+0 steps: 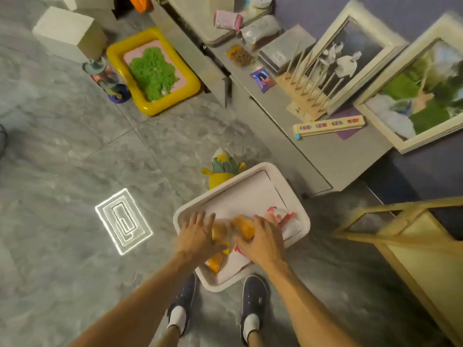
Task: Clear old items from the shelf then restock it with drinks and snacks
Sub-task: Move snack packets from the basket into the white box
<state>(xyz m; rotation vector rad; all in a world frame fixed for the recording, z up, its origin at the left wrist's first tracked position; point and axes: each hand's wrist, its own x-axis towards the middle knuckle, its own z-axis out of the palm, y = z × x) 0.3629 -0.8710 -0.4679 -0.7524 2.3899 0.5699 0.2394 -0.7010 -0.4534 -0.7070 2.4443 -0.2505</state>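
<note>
— While both hands are down in the white plastic tub (213, 283), why does it stand on the grey tiled floor (75, 159), right at the person's dark shoes (255, 294)?

— So they can bend straight over it and sort, I'd judge. It also sits near the long low grey counter (333, 156), so things can pass across either way.

— What is being handled?

— Orange and yellow snack packets (244, 227), lying in the near end of the tub. The left hand (198, 232) lies on them with fingers spread and fairly straight: a wide grip, pressing rather than holding. The right hand (261, 240) bends over an orange packet, but blur hides whether its grip has closed, so I cannot tell.

— And the red-and-white packet (281, 216)?

— Just beyond the right hand, toward the tub's right wall, apparently untouched.

— Is the shelf cleared?

— Not by the look of it. A purple foil packet (263, 80), a pink packet (226, 20) and a silvery bag (260, 30) lie on the counter, with a wooden peg rack (304, 91) and white-framed pictures (355, 56) leaning on the wall. Whether the shelf meant is that counter or the pale wooden-framed stand (421, 249), I cannot say.

— So which step?

— Sorting snacks in the tub, probably. I see no drinks.
</note>
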